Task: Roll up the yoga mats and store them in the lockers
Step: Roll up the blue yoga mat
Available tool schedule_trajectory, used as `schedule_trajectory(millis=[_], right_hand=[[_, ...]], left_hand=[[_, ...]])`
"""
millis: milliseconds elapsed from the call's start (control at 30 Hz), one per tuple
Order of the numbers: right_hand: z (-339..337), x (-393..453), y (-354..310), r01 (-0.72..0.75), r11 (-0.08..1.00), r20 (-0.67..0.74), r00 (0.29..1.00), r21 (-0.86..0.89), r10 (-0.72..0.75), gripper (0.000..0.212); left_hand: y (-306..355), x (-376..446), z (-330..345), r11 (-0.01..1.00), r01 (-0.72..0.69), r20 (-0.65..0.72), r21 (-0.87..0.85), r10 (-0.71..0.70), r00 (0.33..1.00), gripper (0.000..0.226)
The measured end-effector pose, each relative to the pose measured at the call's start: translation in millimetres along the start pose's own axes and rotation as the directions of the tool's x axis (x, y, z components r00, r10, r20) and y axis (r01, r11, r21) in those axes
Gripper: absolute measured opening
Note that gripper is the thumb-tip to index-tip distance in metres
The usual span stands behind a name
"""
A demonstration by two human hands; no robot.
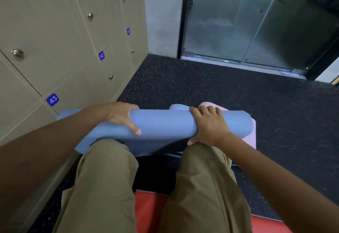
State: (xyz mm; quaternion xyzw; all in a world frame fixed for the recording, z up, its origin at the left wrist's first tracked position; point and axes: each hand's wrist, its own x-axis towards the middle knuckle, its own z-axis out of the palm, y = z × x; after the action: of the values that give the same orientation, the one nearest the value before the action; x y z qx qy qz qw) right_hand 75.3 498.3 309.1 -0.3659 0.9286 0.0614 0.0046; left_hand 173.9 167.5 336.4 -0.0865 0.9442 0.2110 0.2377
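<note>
A blue yoga mat lies rolled across my knees, its loose end hanging down toward the floor. My left hand grips the roll left of centre, fingers over the top and thumb on the near side. My right hand grips it right of centre in the same way. A pink mat lies on the floor behind and below the roll's right end, mostly hidden. The beige lockers numbered 41, 42 and 43 stand at the left, all doors closed.
Dark speckled floor stretches ahead to glass doors at the back right. A grey concrete wall meets the lockers in the corner. I sit on a red cushion, my knees in khaki trousers under the mat.
</note>
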Motion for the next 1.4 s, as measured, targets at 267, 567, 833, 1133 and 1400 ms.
schedule_trajectory(millis=[267,567,833,1133,1400], right_hand=[[10,18,5,-0.027,0.995,-0.024,0.999,0.094,0.029,0.090],[2,23,28,-0.123,0.950,0.091,0.991,0.288,0.101,0.096],[-26,16,45,-0.058,0.973,-0.185,0.978,0.223,0.101,0.108],[-104,6,57,-0.026,0.999,-0.565,0.825,-0.029,0.005,0.116],[-209,-37,58,0.051,0.992,-0.682,0.722,-0.116,-0.117,0.103]], left_hand=[[-3,9,-4,1.000,-0.024,0.030,-0.020,0.025,0.999,0.086],[0,2,16,0.780,-0.015,-0.309,0.625,0.265,0.913,0.142],[31,-8,-24,0.718,0.069,-0.463,0.692,0.369,0.806,0.106],[66,-73,-104,0.801,0.098,-0.554,0.590,0.314,0.771,0.105],[101,-174,-144,0.851,0.069,-0.624,0.520,0.324,0.711,0.100]])
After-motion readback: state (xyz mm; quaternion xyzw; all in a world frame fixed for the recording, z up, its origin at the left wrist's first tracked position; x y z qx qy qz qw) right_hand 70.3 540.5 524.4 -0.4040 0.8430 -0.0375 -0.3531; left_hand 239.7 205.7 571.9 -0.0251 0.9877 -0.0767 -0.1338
